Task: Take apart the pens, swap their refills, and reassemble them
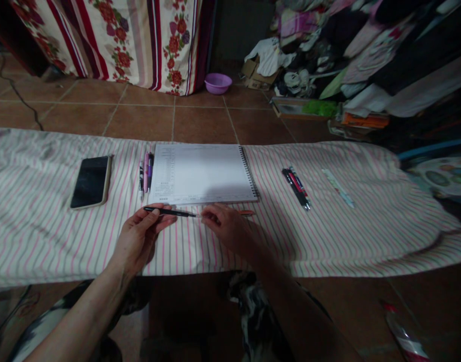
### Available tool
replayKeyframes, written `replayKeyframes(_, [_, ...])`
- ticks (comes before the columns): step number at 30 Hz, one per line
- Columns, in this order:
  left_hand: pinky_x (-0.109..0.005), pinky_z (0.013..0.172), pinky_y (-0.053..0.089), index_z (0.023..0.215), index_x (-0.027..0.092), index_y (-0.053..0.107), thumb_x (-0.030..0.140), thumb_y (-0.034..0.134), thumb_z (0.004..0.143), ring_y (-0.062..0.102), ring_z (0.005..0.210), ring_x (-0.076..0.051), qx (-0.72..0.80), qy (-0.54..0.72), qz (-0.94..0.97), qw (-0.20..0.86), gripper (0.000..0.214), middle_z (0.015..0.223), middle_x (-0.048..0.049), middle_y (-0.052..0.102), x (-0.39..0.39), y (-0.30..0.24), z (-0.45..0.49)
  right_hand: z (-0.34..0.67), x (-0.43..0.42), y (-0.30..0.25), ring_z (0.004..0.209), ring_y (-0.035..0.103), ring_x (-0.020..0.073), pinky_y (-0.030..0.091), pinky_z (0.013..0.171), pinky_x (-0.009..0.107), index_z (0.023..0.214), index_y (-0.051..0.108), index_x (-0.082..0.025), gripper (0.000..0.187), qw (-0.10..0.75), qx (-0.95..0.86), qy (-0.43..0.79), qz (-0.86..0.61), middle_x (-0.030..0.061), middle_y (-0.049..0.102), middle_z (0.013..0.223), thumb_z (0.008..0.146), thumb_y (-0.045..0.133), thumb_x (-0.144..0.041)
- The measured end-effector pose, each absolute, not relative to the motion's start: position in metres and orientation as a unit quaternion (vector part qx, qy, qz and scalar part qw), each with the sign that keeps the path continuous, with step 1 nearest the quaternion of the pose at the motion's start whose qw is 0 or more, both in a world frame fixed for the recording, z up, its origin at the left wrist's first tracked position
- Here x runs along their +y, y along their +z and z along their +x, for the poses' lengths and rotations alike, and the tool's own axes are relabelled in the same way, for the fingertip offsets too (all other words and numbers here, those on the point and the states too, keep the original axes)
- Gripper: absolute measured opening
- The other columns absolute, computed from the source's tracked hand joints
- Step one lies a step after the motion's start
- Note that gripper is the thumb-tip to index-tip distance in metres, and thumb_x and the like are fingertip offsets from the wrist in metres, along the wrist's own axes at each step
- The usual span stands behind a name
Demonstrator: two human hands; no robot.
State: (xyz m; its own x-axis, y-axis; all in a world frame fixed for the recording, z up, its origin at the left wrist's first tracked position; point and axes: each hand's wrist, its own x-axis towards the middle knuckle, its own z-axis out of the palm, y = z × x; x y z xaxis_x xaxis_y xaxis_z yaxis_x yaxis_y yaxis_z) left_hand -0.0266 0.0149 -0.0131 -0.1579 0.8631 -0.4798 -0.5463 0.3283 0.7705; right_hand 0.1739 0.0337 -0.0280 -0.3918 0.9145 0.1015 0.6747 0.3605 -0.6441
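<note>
My left hand point(142, 229) grips a black pen point(170, 211) between thumb and fingers, its far end pointing right. By that end my right hand point(224, 223) has its fingertips pinched together; a thin, pale bit shows between them and the pen, too small to name. Just above both hands lies an open spiral notebook point(207, 171), its wire binding on the right. An orange pen point(247, 213) pokes out from behind my right hand, partly hidden by it.
Left of the notebook lie several pens point(146, 173) and a phone point(90, 182). More pens point(296, 188) and a pale, slim stick-like item point(338, 187) rest to its right on the striped cloth point(64, 241). Beyond are a purple basin point(218, 83), a curtain point(120, 40) and piled clothes.
</note>
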Motion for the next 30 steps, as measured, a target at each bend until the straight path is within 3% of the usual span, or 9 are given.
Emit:
replayKeyframes(11, [-0.028, 0.077, 0.055, 0.082, 0.007, 0.066, 0.004, 0.057, 0.075, 0.069, 0.072, -0.018, 0.518, 0.559, 0.149, 0.630, 0.012, 0.084, -0.0131, 0.071, 0.0149, -0.0136, -0.0284, 0.1752, 0.0345, -0.0281, 0.075, 0.056, 0.0142, 0.039, 0.069, 0.026, 0.082, 0.063, -0.016, 0.007, 0.231, -0.803, 0.253, -0.487, 0.0031, 0.064, 0.079, 0.082, 0.056, -0.016])
replayKeyframes(18, [-0.027, 0.085, 0.052, 0.072, 0.009, 0.068, 0.001, 0.060, 0.071, 0.067, 0.083, -0.017, 0.500, 0.576, 0.131, 0.633, 0.012, 0.081, -0.0088, 0.071, 0.0152, -0.0170, -0.0253, 0.1749, 0.0348, -0.0281, 0.073, 0.056, 0.0136, 0.039, 0.068, 0.025, 0.081, 0.064, -0.016, 0.007, 0.236, -0.802, 0.256, -0.486, 0.0028, 0.063, 0.077, 0.082, 0.057, -0.015])
replayKeyframes(30, [-0.033, 0.086, 0.052, 0.069, 0.009, 0.068, 0.002, 0.061, 0.071, 0.066, 0.084, -0.018, 0.501, 0.570, 0.142, 0.635, 0.009, 0.081, -0.0092, 0.071, 0.0154, -0.0168, -0.0264, 0.1755, 0.0351, -0.0270, 0.074, 0.057, 0.0135, 0.040, 0.069, 0.025, 0.082, 0.065, -0.016, 0.008, 0.237, -0.802, 0.255, -0.486, 0.0033, 0.064, 0.079, 0.082, 0.057, -0.015])
